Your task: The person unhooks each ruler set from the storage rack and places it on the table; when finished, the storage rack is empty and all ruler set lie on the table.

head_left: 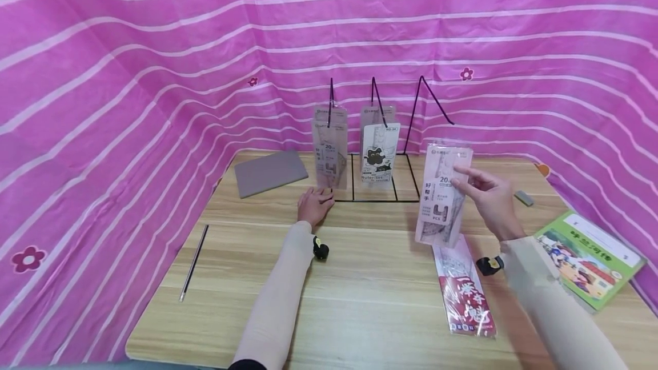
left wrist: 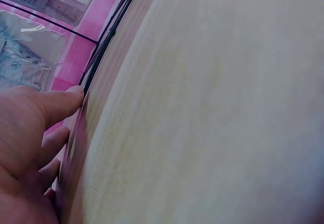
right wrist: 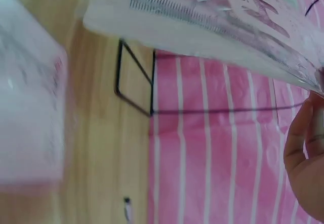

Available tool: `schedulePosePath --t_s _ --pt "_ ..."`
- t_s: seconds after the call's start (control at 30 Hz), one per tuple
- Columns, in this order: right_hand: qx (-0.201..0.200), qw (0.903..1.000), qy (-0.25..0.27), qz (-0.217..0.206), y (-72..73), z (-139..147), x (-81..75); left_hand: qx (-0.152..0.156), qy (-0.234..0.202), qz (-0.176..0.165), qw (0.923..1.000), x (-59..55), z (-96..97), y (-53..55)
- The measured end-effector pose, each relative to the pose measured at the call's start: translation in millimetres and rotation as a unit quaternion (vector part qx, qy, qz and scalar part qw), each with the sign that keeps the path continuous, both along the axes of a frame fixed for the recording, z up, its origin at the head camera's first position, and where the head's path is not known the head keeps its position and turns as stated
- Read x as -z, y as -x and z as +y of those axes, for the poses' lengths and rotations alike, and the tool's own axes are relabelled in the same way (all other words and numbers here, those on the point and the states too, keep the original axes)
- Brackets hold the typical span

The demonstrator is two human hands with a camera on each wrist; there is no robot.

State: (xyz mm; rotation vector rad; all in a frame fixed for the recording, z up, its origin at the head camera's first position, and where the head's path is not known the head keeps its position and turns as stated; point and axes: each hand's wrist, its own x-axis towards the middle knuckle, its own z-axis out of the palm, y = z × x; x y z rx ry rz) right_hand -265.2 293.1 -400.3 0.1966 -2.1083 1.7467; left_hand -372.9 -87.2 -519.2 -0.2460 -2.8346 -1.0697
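My right hand pinches a clear-packaged ruler set by its right edge, in front of the right hook of a black wire display rack. In the right wrist view, the pack's printed scale shows across the top. My left hand rests on the table at the rack's front left; its thumb touches the black base wire. Ruler packs hang on the left hook. On the middle hook, a white card marked "Ruler set" hangs in front of another pack. No pack hangs on the right hook.
A red and white plastic package lies below the held pack. At the right are a green picture book and a small grey block. A grey notebook and a dark pencil lie left. Pink striped cloth surrounds the table.
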Motion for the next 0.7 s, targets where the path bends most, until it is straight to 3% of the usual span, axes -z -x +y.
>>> schedulePosePath --t_s 0.1,0.2,0.43,0.7 --pt "-0.027 0.996 0.065 -0.055 -4.6 -7 5.8 0.001 -0.005 0.005 1.0 0.4 -0.3 0.0" --pt "-0.051 0.9859 0.091 -0.131 -8.2 -12 13.6 0.004 -0.011 0.008 0.9999 -0.3 -0.3 -0.5" --pt "-0.076 0.9621 0.042 -0.259 -17.5 -26 32.6 0.003 -0.01 0.002 0.9999 -3.2 0.3 -1.8" --pt "-0.101 0.9376 -0.026 -0.331 -23.1 -42 54.8 0.002 0.0 0.003 1.0 -3.1 0.7 -0.6"
